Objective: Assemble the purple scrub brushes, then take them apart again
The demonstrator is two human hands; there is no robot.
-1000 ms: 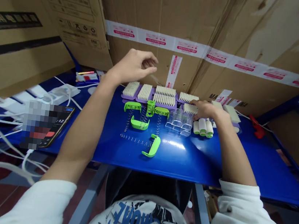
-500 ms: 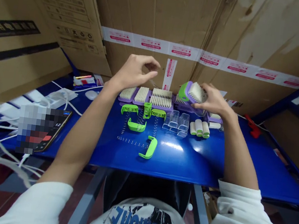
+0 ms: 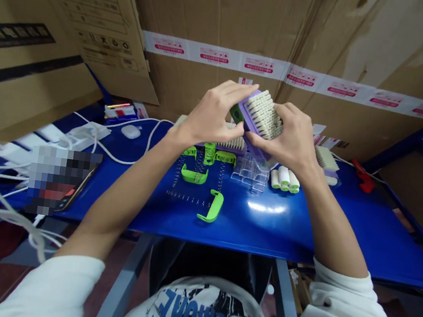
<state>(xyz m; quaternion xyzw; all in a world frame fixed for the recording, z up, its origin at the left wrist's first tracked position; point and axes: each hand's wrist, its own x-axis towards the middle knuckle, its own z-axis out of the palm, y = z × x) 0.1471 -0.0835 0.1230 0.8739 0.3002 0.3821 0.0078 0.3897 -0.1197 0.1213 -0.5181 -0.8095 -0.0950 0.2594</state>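
Observation:
A purple brush with cream bristles and a green part is held up above the back of the blue table, bristles tilted toward me. My left hand grips its left, green end between thumb and fingers. On its right side my right hand is closed around it. Below lie green curved handles, a small green upright piece, thin metal springs and clear plastic compartments. White rollers with green ends are stacked to the right. More brushes stand behind, partly hidden by my hands.
White cables and a power strip spread over the left side, beside a phone and a white mouse. A red tool-like object lies far right. Cardboard walls off the back.
My left hand has moved right and down and taken hold of the brush. My right hand has brought the brush up and slightly left, turning its bristles more toward me.

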